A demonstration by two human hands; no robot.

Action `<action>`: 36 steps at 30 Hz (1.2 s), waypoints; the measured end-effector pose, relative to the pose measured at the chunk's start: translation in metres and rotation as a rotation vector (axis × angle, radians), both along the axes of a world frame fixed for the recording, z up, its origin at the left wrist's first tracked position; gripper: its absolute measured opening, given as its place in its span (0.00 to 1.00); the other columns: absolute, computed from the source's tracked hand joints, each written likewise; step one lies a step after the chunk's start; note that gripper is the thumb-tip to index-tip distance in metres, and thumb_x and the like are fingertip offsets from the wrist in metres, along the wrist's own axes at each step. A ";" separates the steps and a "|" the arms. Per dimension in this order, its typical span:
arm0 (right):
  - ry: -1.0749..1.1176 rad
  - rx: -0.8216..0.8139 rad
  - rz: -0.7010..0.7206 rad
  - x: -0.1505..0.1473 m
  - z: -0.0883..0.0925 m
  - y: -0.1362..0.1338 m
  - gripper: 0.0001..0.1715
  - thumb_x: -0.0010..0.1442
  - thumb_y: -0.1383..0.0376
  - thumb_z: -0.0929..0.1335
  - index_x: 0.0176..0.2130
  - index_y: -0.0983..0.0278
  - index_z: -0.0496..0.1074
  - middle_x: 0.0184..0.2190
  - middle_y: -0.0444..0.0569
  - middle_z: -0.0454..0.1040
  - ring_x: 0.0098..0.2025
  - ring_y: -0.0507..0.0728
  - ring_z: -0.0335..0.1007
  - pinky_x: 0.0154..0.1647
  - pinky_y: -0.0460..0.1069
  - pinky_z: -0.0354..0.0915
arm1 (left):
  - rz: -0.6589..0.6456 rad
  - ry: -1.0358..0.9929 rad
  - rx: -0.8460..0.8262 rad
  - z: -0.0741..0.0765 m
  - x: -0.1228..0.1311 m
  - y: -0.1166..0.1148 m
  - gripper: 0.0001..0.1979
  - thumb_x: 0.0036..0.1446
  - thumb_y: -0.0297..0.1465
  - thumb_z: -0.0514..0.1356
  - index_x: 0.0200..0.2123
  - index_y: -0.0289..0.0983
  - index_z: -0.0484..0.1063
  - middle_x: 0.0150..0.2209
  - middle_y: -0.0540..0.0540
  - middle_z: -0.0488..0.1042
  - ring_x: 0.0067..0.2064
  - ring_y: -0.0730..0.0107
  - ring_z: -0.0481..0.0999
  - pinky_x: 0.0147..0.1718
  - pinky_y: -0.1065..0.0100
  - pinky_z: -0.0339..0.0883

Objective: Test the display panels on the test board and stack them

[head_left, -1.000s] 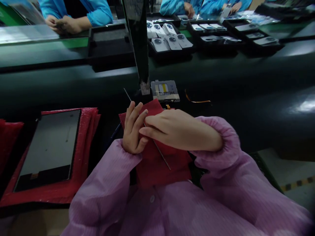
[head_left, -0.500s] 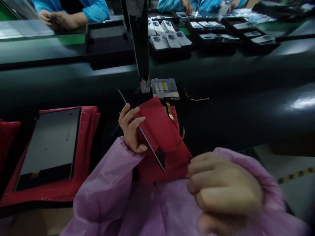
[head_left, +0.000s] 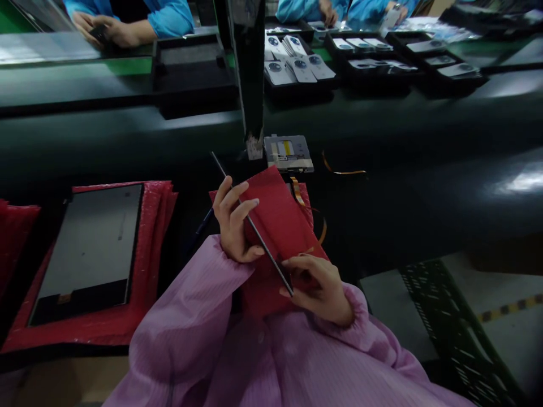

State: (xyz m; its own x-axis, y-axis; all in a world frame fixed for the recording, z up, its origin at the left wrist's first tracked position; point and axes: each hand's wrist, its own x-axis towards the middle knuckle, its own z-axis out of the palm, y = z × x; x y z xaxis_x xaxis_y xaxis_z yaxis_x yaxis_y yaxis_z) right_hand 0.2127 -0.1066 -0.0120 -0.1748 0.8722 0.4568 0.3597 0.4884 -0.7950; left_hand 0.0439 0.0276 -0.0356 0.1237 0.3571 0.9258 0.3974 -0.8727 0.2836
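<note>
A thin display panel point(head_left: 271, 258) stands tilted nearly edge-on, its dark edge running from upper left to lower right. My left hand point(head_left: 235, 226) holds it by the edge, thumb below and fingers raised along it. My right hand point(head_left: 320, 285) is at the panel's lower end, fingers curled, thumb and fingertips against it; anything small in that pinch is hidden. Beneath and behind lies a red bubble bag point(head_left: 274, 195). An orange ribbon cable point(head_left: 298, 192) curls at the bag's right side. A grey flat module point(head_left: 292, 151) lies beyond it.
A similar panel point(head_left: 91, 243) rests on stacked red bags point(head_left: 146, 271) at left. A dark post point(head_left: 250, 85) rises ahead. Another orange ribbon point(head_left: 343, 171) lies to the right. Across the bench stand black trays point(head_left: 190, 85) and white parts point(head_left: 299, 70), with co-workers in blue sleeves point(head_left: 172, 20).
My right hand has moved from the near right, where it was a blurred fist, leftward to the panel's lower end. My left hand still holds the panel. The view has shifted slightly.
</note>
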 end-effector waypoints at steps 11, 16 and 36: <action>0.549 -0.504 0.220 -0.004 -0.009 0.004 0.24 0.49 0.68 0.78 0.44 0.61 0.69 0.24 0.37 0.63 0.23 0.46 0.54 0.22 0.42 0.53 | 0.035 0.017 0.003 -0.001 0.000 0.000 0.35 0.59 0.59 0.39 0.56 0.43 0.65 0.57 0.42 0.68 0.65 0.49 0.60 0.62 0.46 0.56; 0.655 -0.640 0.383 0.001 -0.004 0.018 0.26 0.46 0.65 0.80 0.40 0.63 0.66 0.21 0.34 0.60 0.22 0.45 0.51 0.21 0.42 0.49 | 0.042 0.035 0.010 -0.002 -0.002 0.001 0.35 0.58 0.59 0.39 0.56 0.45 0.64 0.57 0.43 0.68 0.65 0.48 0.60 0.62 0.45 0.56; 0.686 -0.753 0.568 0.005 0.002 0.036 0.28 0.46 0.61 0.80 0.36 0.64 0.62 0.28 0.36 0.61 0.23 0.43 0.51 0.20 0.41 0.48 | 0.040 0.015 -0.012 -0.004 -0.001 0.001 0.36 0.56 0.62 0.40 0.56 0.47 0.64 0.57 0.44 0.68 0.65 0.48 0.61 0.63 0.44 0.56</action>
State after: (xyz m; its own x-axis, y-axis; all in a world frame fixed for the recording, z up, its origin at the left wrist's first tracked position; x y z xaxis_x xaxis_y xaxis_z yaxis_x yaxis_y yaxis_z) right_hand 0.2178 -0.0706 -0.0104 -0.5444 0.8388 0.0072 -0.3767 -0.2368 -0.8956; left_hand 0.0432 0.0281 -0.0394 0.1229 0.3727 0.9198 0.4359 -0.8529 0.2874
